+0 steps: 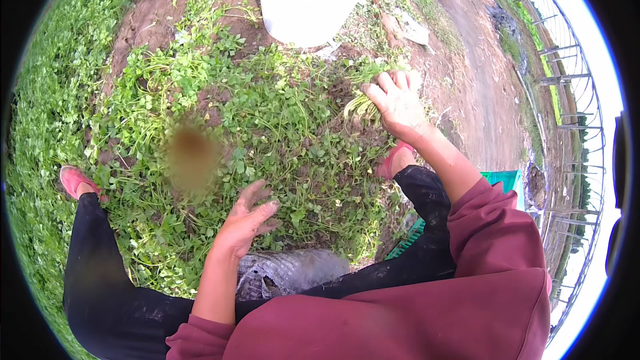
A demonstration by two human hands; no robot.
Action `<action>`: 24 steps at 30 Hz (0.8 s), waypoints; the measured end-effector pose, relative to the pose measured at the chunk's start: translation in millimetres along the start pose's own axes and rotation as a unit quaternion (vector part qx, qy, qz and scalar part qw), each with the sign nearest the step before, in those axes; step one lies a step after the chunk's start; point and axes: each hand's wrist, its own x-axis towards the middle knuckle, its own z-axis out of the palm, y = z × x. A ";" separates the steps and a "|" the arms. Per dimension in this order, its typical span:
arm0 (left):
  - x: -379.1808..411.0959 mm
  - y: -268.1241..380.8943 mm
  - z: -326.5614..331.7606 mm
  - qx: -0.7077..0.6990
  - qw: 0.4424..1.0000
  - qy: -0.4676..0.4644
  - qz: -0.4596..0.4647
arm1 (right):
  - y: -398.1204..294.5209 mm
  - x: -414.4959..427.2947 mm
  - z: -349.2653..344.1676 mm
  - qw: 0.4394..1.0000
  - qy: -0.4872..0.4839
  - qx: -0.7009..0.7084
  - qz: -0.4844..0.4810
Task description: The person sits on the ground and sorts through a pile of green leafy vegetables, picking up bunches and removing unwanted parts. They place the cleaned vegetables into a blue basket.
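Observation:
My right hand (402,105) is closed around a bunch of leafy green stems (361,108), which look like young celery. Pale stem ends stick out below the fingers, while the leaves spread beyond the knuckles. My left hand (250,216) hovers over the ground plants with nothing in it, its soiled fingers apart and slightly curled. Between my feet lies a mat of loose, tangled stems and leaves (285,105) on brown soil. A brown blur hides a patch of it left of centre.
A white plastic bucket (307,12) stands ahead. Dense green crop (45,125) grows at left; a bare dirt path (462,60) runs at right. Green plastic crates (502,180) sit beside my right leg. A dirty woven sack (295,270) lies between my legs. Metal greenhouse hoops (595,135) curve at far right.

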 end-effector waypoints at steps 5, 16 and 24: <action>6.7 5.0 -7.5 -0.002 0.999 0.033 -0.002 | 64.7 -2.4 87.7 0.992 -0.065 -0.063 0.085; 18.7 -0.6 -12.4 -0.001 0.997 0.071 0.010 | 76.0 7.1 131.4 0.875 -0.442 0.089 0.179; 14.1 -16.8 -30.0 -0.032 0.990 0.136 0.003 | 9.8 40.3 53.6 0.958 -0.131 0.102 0.235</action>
